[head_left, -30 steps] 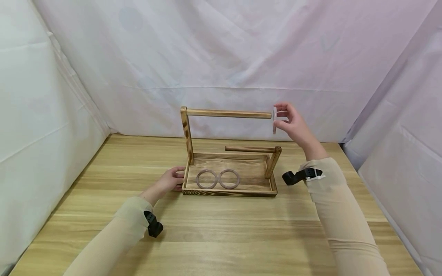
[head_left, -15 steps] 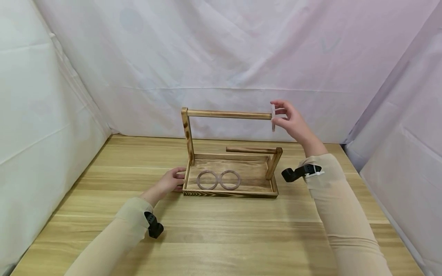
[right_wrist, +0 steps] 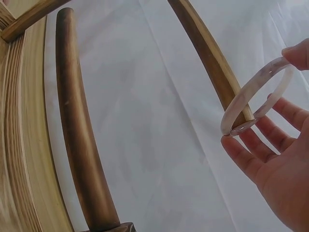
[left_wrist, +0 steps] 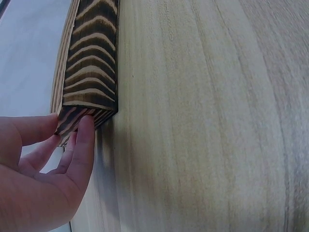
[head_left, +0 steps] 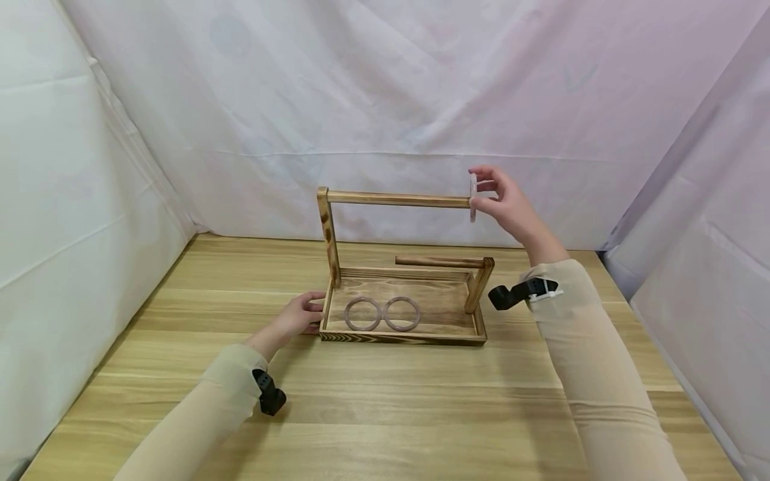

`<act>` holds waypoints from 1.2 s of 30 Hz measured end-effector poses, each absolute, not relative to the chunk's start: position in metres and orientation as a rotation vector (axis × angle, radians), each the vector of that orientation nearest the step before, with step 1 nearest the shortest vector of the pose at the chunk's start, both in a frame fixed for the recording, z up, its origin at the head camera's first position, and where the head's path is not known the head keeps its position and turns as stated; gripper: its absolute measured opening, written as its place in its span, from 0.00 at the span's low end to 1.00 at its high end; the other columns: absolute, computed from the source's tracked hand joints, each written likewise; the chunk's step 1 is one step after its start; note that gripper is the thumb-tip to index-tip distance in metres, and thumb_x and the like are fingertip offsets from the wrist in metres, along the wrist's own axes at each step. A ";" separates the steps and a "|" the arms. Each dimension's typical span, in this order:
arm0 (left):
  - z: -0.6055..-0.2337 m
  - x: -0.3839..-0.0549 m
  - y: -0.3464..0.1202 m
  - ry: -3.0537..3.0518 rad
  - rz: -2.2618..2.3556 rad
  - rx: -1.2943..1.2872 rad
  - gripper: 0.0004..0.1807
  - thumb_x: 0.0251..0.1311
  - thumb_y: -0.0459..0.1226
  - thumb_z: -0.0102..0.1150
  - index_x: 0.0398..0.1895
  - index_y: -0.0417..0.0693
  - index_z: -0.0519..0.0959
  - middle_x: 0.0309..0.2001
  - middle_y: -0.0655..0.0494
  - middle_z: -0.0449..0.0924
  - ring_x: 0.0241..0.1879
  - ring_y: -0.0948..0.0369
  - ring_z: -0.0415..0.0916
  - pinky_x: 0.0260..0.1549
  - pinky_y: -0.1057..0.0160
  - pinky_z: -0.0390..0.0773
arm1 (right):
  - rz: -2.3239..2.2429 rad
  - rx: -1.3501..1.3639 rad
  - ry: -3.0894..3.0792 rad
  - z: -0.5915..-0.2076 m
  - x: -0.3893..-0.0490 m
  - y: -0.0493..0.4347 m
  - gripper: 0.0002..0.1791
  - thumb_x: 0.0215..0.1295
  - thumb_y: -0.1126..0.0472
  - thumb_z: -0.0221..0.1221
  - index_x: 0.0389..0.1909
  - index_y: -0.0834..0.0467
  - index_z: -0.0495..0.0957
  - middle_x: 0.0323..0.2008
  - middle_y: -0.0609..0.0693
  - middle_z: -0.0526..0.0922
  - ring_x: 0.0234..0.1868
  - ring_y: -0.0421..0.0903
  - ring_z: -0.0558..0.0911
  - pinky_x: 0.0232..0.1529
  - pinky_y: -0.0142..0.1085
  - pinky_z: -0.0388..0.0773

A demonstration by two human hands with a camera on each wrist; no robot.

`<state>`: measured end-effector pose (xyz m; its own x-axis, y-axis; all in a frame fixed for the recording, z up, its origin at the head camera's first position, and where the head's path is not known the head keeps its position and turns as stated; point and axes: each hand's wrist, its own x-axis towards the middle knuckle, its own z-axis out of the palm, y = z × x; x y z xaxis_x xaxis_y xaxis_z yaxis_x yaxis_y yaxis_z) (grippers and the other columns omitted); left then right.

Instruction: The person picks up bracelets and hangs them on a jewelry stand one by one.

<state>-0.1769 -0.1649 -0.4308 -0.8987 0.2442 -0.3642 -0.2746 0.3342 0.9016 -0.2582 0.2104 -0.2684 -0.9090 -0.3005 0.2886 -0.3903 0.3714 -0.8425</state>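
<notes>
My right hand (head_left: 504,202) pinches a pale, translucent bangle (right_wrist: 251,94) between thumb and fingertips. The bangle stands on edge around the free right end of the stand's upper wooden bar (head_left: 397,199); in the right wrist view the bar's tip (right_wrist: 245,115) shows inside the ring. My left hand (head_left: 297,314) is at the left end of the wooden tray (head_left: 403,339), its fingertips (left_wrist: 87,123) touching that end wall. Two more bangles, a left one (head_left: 347,322) and a right one (head_left: 417,323), lie flat side by side in the tray.
A shorter, lower bar (head_left: 439,261) runs leftward from a post (head_left: 479,287) at the tray's right end. A taller post (head_left: 329,237) carries the upper bar at the left. White cloth (head_left: 385,87) hangs behind the wooden table (head_left: 385,414) and at both sides.
The right hand has moved slightly left and up with its bangle, from just beyond the upper bar's tip to around it. The left hand and the tray stay in place.
</notes>
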 end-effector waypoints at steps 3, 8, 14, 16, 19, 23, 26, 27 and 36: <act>-0.431 -0.177 -0.165 2.169 1.588 -0.028 0.27 0.67 0.27 0.43 0.69 0.34 0.54 0.60 0.29 0.65 0.50 0.48 0.76 0.42 0.57 0.80 | 1.594 0.635 -2.527 -0.268 -0.260 0.209 0.28 0.61 0.65 0.53 0.64 0.60 0.63 0.56 0.59 0.64 0.55 0.48 0.67 0.52 0.40 0.67; -0.433 -0.177 -0.165 2.173 1.592 -0.035 0.27 0.67 0.27 0.43 0.69 0.34 0.54 0.60 0.29 0.66 0.50 0.48 0.77 0.43 0.57 0.80 | 1.590 0.613 -2.547 -0.266 -0.260 0.207 0.28 0.61 0.65 0.53 0.64 0.59 0.63 0.57 0.58 0.64 0.56 0.49 0.66 0.53 0.43 0.67; -0.434 -0.177 -0.164 2.166 1.609 -0.033 0.27 0.67 0.27 0.43 0.69 0.33 0.54 0.60 0.28 0.65 0.52 0.46 0.75 0.44 0.56 0.79 | 1.590 0.615 -2.585 -0.263 -0.259 0.204 0.30 0.61 0.64 0.53 0.65 0.58 0.61 0.60 0.59 0.61 0.58 0.51 0.65 0.51 0.41 0.69; -0.433 -0.176 -0.164 2.165 1.613 -0.032 0.27 0.67 0.27 0.43 0.69 0.33 0.54 0.60 0.28 0.65 0.52 0.46 0.75 0.44 0.56 0.79 | 1.583 0.623 -2.591 -0.262 -0.260 0.203 0.30 0.61 0.65 0.53 0.65 0.58 0.61 0.61 0.59 0.61 0.59 0.52 0.65 0.52 0.42 0.69; -0.433 -0.176 -0.164 2.166 1.619 -0.028 0.27 0.67 0.27 0.43 0.69 0.32 0.54 0.60 0.28 0.65 0.51 0.46 0.76 0.44 0.56 0.80 | 1.576 0.643 -2.586 -0.262 -0.261 0.201 0.30 0.60 0.65 0.54 0.65 0.60 0.61 0.61 0.59 0.61 0.59 0.55 0.65 0.55 0.46 0.67; -0.432 -0.176 -0.163 2.168 1.614 -0.020 0.27 0.67 0.27 0.43 0.69 0.32 0.54 0.60 0.28 0.65 0.52 0.45 0.75 0.44 0.55 0.79 | 1.557 0.672 -2.578 -0.261 -0.263 0.198 0.30 0.60 0.66 0.54 0.64 0.61 0.61 0.60 0.59 0.62 0.59 0.58 0.65 0.58 0.48 0.65; -0.432 -0.176 -0.163 2.171 1.608 -0.017 0.27 0.67 0.27 0.43 0.69 0.32 0.53 0.60 0.28 0.65 0.54 0.43 0.74 0.45 0.54 0.79 | 1.532 0.688 -2.584 -0.261 -0.264 0.197 0.29 0.60 0.66 0.55 0.64 0.62 0.62 0.59 0.59 0.63 0.58 0.57 0.66 0.58 0.47 0.66; -0.432 -0.176 -0.162 2.171 1.606 -0.016 0.28 0.67 0.27 0.43 0.69 0.32 0.53 0.60 0.28 0.65 0.54 0.42 0.74 0.45 0.54 0.79 | 1.523 0.691 -2.590 -0.260 -0.264 0.196 0.29 0.59 0.67 0.55 0.64 0.62 0.62 0.58 0.59 0.63 0.58 0.56 0.67 0.58 0.47 0.66; -0.433 -0.176 -0.161 2.174 1.611 -0.025 0.27 0.67 0.27 0.43 0.69 0.33 0.54 0.60 0.28 0.65 0.54 0.42 0.73 0.44 0.54 0.79 | 1.466 0.717 -2.643 -0.257 -0.266 0.190 0.29 0.61 0.67 0.56 0.64 0.61 0.61 0.58 0.60 0.63 0.59 0.57 0.67 0.58 0.50 0.66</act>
<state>-0.1764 -0.1612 -0.4331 -0.9063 0.2375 -0.3497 -0.2654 0.3243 0.9080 -0.2662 0.1903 -0.2574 -0.8928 -0.3760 0.2481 -0.4095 0.4479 -0.7948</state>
